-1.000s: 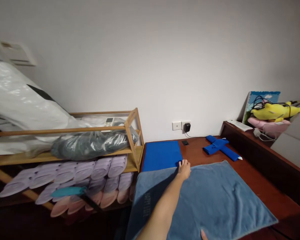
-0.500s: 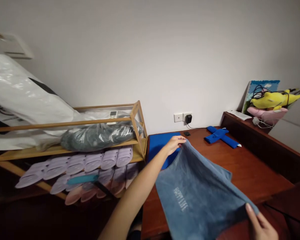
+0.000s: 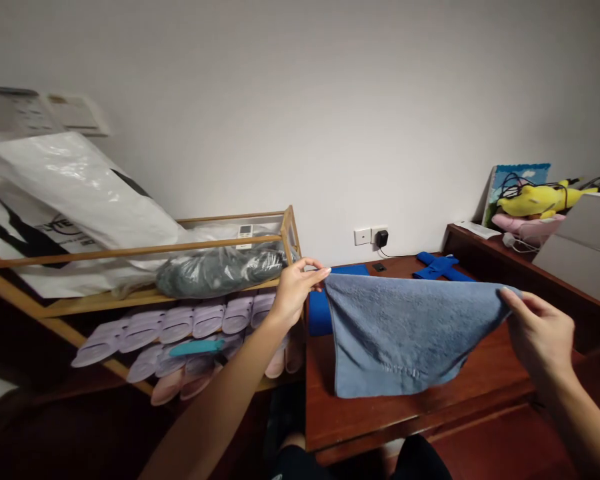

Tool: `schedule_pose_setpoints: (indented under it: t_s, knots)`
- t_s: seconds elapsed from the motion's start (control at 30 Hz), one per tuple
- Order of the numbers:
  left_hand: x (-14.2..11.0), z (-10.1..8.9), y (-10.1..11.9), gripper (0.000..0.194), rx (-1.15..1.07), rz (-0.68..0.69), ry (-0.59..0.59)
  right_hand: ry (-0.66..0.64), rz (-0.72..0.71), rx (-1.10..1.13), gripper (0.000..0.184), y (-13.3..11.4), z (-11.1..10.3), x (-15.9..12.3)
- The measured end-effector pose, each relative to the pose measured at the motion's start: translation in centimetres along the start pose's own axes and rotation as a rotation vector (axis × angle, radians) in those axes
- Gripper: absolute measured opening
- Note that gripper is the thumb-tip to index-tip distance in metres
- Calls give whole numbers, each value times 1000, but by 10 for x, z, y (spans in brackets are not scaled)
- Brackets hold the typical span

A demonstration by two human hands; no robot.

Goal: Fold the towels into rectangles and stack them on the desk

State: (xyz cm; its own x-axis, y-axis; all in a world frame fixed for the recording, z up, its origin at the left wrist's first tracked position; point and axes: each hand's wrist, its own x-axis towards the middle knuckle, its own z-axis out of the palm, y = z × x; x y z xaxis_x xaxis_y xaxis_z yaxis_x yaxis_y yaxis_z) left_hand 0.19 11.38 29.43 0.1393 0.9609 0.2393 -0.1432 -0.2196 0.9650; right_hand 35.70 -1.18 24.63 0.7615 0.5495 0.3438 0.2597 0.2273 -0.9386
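A blue-grey towel (image 3: pixel 405 333) hangs stretched between my two hands, above the reddish-brown wooden table (image 3: pixel 330 420). My left hand (image 3: pixel 297 290) pinches its upper left corner between thumb and fingers. At the upper right corner, my right hand (image 3: pixel 540 333) grips the cloth, thumb on the near side. The towel's top edge is nearly straight, and its lower part drapes with soft folds. Pale lettering near the bottom is too creased to read. Behind the towel, a flat blue item (image 3: pixel 320 317) on the table is partly covered.
A rolled, crossed blue cloth (image 3: pixel 437 267) lies at the table's back. To the left, a wooden rack (image 3: pixel 287 233) holds plastic-wrapped items and several lilac slippers (image 3: pixel 195 323). A yellow plush toy (image 3: pixel 535 200) sits on a raised ledge at right. A black plug (image 3: pixel 381 238) is in the wall socket.
My right hand has risen and moved slightly right, bringing the towel's edge level. My left hand has shifted left. The towel now hangs down, where before it slanted toward me. The view has turned slightly.
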Motion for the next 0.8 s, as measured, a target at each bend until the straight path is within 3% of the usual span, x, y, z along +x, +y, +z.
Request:
schedule_pose_setpoints:
  t_s: [0.1, 0.23, 0.37, 0.5, 0.67, 0.8]
  knots:
    - [-2, -9, 0, 34, -85, -55, 56, -98, 67, 176, 40, -2, 15, 8]
    - [5, -25, -2, 33, -107, -79, 97, -272, 97, 200, 68, -4, 34, 17]
    - [13, -40, 0, 31, -79, -52, 68, -432, 58, 123, 45, -5, 53, 30]
    - [25, -47, -3, 39, 9, 63, 76, -434, -19, 72, 41, 3, 74, 44]
    - [47, -51, -16, 28, 195, 178, 120, -403, -54, 65, 46, 23, 96, 54]
    - [54, -58, -25, 16, 355, 234, 117, -419, -91, 34, 51, 33, 102, 55]
